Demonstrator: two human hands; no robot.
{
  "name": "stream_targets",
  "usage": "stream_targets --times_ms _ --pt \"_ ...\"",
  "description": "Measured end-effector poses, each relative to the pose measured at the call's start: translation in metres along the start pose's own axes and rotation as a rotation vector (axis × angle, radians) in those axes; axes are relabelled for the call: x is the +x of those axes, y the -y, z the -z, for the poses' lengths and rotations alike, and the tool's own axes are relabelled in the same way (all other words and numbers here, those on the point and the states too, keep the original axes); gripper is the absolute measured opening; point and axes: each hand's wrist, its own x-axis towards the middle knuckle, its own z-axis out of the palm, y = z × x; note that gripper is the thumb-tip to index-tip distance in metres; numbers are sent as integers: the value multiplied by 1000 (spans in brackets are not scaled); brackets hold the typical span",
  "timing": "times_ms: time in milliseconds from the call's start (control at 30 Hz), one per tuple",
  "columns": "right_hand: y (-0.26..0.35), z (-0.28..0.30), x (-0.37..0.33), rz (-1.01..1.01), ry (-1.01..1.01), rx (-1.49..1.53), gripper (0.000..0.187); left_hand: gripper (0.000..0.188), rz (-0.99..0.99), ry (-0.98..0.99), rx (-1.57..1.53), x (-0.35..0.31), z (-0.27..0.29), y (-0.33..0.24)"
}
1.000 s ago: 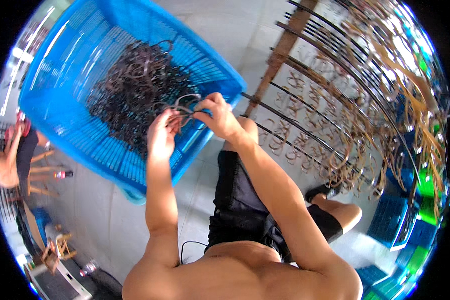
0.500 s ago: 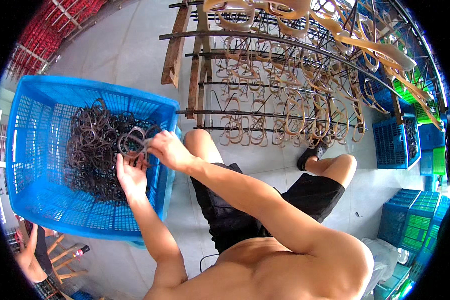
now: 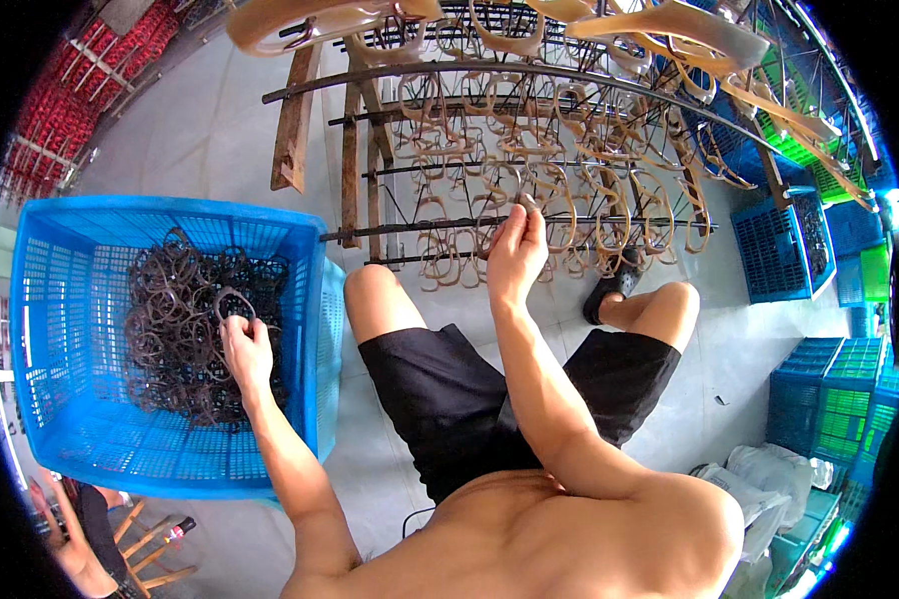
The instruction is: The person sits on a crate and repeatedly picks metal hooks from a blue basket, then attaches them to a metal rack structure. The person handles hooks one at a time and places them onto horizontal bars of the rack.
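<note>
Inside the blue plastic basket (image 3: 170,207) lies a tangled heap of dark eyeglass frames (image 3: 175,329). My left hand (image 3: 246,351) is over the right side of that heap, fingers curled round the lower edge of one dark eyeglass frame (image 3: 234,297). My right hand (image 3: 515,256) is raised at the lower bars of a rack, its fingers pinched on an eyeglass frame (image 3: 525,203). Only a small brownish part of that frame shows past the fingertips; my hand hides the rest. Amber, translucent eyeglass frames (image 3: 569,215) hang in rows around it.
The rack has dark metal bars (image 3: 420,229) and wooden uprights (image 3: 294,130), and its top row comes close overhead. Blue crates (image 3: 781,250) and green crates (image 3: 841,399) stand at right, beside white bags (image 3: 769,479). Another person's arm (image 3: 70,539) shows at lower left near a wooden stool (image 3: 155,544).
My hands have parted. The right went from the basket across to the rack, while the left turned over and took hold of a dark eyeglass frame in the heap. The view shifted slightly.
</note>
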Motion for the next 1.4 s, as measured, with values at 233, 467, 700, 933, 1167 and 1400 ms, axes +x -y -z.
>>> stream_targets --times_ms 233,467,700,933,1167,1400 --pt "-18 -4 8 -14 52 130 21 73 -42 -99 -1095 -8 -18 -105" --pt "-5 -14 8 -81 30 249 20 51 107 228 -1251 6 -44 -176" --pt "1 -15 12 -178 35 236 21 43 50 517 -1416 15 -62 -198" --pt "8 -25 0 -189 88 219 20 40 56 499 -1503 7 -74 -193" --pt "8 -27 -9 -81 162 78 18 43 53 429 -1634 -8 -74 -196" --pt "8 -23 -7 -52 140 28 21 46 55 471 -1657 -5 -73 -194"
